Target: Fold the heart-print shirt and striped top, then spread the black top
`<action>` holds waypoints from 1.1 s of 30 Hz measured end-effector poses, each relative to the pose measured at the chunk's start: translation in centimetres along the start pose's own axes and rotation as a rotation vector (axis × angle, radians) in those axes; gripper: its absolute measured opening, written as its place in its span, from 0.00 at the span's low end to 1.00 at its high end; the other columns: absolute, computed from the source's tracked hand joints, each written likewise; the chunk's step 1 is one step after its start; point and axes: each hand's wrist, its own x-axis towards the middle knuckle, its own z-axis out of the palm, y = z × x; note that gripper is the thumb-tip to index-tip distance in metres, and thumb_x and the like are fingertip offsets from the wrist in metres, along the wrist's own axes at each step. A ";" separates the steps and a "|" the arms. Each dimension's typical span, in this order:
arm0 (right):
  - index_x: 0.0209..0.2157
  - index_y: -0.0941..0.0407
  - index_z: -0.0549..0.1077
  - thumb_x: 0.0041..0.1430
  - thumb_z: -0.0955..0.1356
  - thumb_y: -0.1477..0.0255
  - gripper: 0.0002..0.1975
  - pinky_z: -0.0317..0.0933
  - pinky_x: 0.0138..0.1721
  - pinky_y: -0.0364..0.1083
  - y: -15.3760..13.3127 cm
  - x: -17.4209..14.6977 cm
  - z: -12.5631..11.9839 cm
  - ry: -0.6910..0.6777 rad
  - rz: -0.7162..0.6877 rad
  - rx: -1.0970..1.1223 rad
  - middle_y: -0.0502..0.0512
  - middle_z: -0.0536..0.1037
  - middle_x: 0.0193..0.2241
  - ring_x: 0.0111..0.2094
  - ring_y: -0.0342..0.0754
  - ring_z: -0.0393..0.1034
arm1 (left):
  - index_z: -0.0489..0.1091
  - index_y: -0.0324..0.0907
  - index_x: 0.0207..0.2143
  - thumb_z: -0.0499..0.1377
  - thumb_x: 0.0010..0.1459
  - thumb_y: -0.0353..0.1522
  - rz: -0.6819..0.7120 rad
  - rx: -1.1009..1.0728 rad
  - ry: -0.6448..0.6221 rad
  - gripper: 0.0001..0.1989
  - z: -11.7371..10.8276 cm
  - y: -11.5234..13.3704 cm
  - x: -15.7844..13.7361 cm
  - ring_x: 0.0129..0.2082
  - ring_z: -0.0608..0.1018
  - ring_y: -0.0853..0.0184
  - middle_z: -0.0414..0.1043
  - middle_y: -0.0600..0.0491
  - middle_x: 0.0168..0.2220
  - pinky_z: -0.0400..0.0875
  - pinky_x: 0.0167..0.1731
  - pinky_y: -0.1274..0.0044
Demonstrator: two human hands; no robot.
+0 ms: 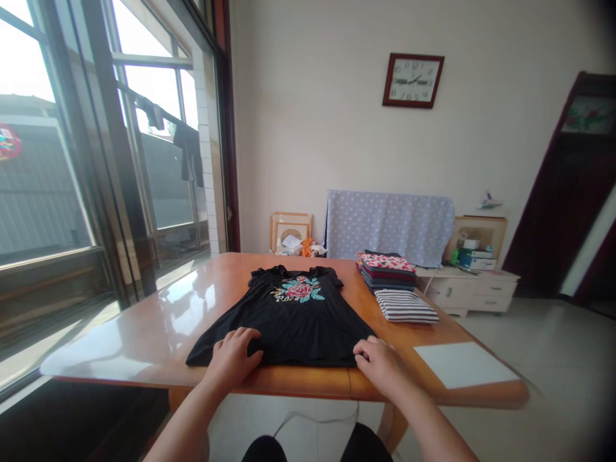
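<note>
A black T-shirt (298, 327) lies spread flat on the table, its neck and short sleeves at the far end and its hem along the near edge. On its chest is a red rose print with teal leaves and lettering. My left hand (235, 354) is on the hem left of the middle, fingers bent and thumb curled in at the cloth. At the right corner of the hem, my right hand (378, 360) pinches the fabric between thumb and fingers.
The orange-brown wooden table (158, 327) has a glossy top. A stack of folded clothes (387, 273) stands at the right, with a folded striped garment (407, 305) before it. A white sheet (466, 364) lies near the right corner. Behind are a low cabinet (474, 292) and a polka-dot cloth (389, 224).
</note>
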 end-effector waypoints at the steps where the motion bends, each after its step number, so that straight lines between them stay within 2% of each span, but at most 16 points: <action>1: 0.34 0.49 0.78 0.59 0.65 0.74 0.09 0.54 0.39 0.45 0.0 0.1 0.1 -0.005 0.001 -0.017 0.51 0.76 0.34 0.38 0.48 0.70 | 0.71 0.51 0.50 0.59 0.56 0.39 -0.006 0.003 0.001 0.18 0.2 -0.2 0.0 0.55 0.70 0.53 0.73 0.50 0.53 0.60 0.51 0.62; 4: 0.31 0.51 0.75 0.60 0.64 0.75 0.09 0.53 0.39 0.45 0.0 0.5 0.6 0.034 -0.007 -0.025 0.50 0.76 0.32 0.37 0.48 0.69 | 0.70 0.51 0.50 0.57 0.56 0.37 -0.014 0.009 0.000 0.18 0.3 -0.5 0.0 0.55 0.70 0.54 0.72 0.49 0.53 0.59 0.51 0.61; 8: 0.31 0.53 0.72 0.61 0.61 0.75 0.09 0.55 0.40 0.45 0.2 0.5 0.5 0.133 -0.021 0.070 0.52 0.75 0.33 0.38 0.49 0.70 | 0.70 0.50 0.50 0.55 0.55 0.33 -0.034 0.017 -0.015 0.19 0.1 -0.6 -0.1 0.54 0.71 0.54 0.72 0.49 0.53 0.59 0.49 0.62; 11: 0.33 0.52 0.70 0.62 0.61 0.72 0.08 0.58 0.42 0.46 0.4 -0.1 -0.2 0.136 -0.057 0.157 0.54 0.76 0.37 0.41 0.50 0.70 | 0.71 0.51 0.49 0.55 0.57 0.36 -0.025 -0.007 -0.048 0.17 -0.3 -0.8 -0.3 0.54 0.71 0.54 0.73 0.50 0.52 0.60 0.48 0.63; 13: 0.36 0.52 0.71 0.61 0.64 0.68 0.06 0.59 0.45 0.47 0.5 -0.6 -0.5 0.079 -0.074 0.169 0.54 0.77 0.41 0.44 0.52 0.70 | 0.72 0.52 0.48 0.58 0.57 0.40 0.011 -0.048 -0.090 0.16 -0.6 -1.0 -0.4 0.54 0.71 0.53 0.73 0.50 0.52 0.60 0.49 0.64; 16: 0.43 0.50 0.74 0.58 0.67 0.65 0.11 0.58 0.49 0.49 0.9 -0.8 -0.4 -0.012 -0.073 0.139 0.54 0.77 0.45 0.48 0.54 0.69 | 0.74 0.52 0.44 0.59 0.57 0.40 0.058 -0.075 -0.132 0.13 -1.1 -1.2 -0.3 0.53 0.72 0.55 0.73 0.51 0.51 0.61 0.47 0.67; 20: 0.38 0.51 0.75 0.61 0.63 0.67 0.09 0.58 0.48 0.49 1.5 0.2 0.1 -0.024 -0.029 0.152 0.54 0.78 0.39 0.44 0.53 0.70 | 0.72 0.47 0.35 0.54 0.61 0.35 0.090 -0.044 -0.096 0.07 -1.5 -0.9 0.1 0.46 0.74 0.59 0.75 0.51 0.42 0.61 0.41 0.72; 23: 0.37 0.52 0.73 0.63 0.62 0.65 0.10 0.60 0.43 0.46 2.3 0.6 -0.8 -0.084 -0.014 0.322 0.52 0.77 0.36 0.39 0.50 0.70 | 0.69 0.46 0.34 0.52 0.63 0.34 0.065 -0.081 -0.107 0.08 -2.2 -0.7 0.2 0.41 0.75 0.61 0.75 0.53 0.36 0.61 0.39 0.73; 27: 0.35 0.54 0.74 0.62 0.65 0.58 0.14 0.60 0.38 0.44 4.0 0.1 -3.6 -0.324 -0.008 0.526 0.50 0.75 0.32 0.35 0.47 0.67 | 0.69 0.45 0.31 0.57 0.56 0.34 0.066 -0.256 -0.347 0.04 -3.6 -0.4 0.2 0.33 0.74 0.64 0.74 0.54 0.31 0.61 0.31 0.75; 30: 0.38 0.55 0.76 0.61 0.66 0.52 0.20 0.60 0.37 0.44 5.1 0.1 -5.1 -0.477 0.016 0.623 0.51 0.76 0.32 0.35 0.47 0.68 | 0.70 0.44 0.35 0.57 0.58 0.40 0.018 -0.500 -0.562 0.10 -4.1 0.1 1.0 0.27 0.73 0.65 0.73 0.55 0.26 0.62 0.27 0.76; 32: 0.44 0.56 0.77 0.61 0.65 0.48 0.26 0.60 0.35 0.44 5.6 0.9 -5.2 -0.519 0.059 0.673 0.52 0.76 0.29 0.32 0.47 0.69 | 0.69 0.43 0.37 0.55 0.60 0.45 -0.005 -0.614 -0.563 0.15 -4.0 0.2 2.4 0.25 0.73 0.65 0.73 0.55 0.25 0.62 0.26 0.76; 33: 0.46 0.56 0.76 0.61 0.64 0.47 0.28 0.60 0.33 0.44 5.7 1.5 -5.0 -0.513 0.092 0.691 0.52 0.76 0.28 0.30 0.47 0.69 | 0.70 0.43 0.37 0.55 0.60 0.46 -0.002 -0.627 -0.497 0.16 -3.7 0.1 3.3 0.26 0.73 0.65 0.73 0.54 0.25 0.63 0.27 0.76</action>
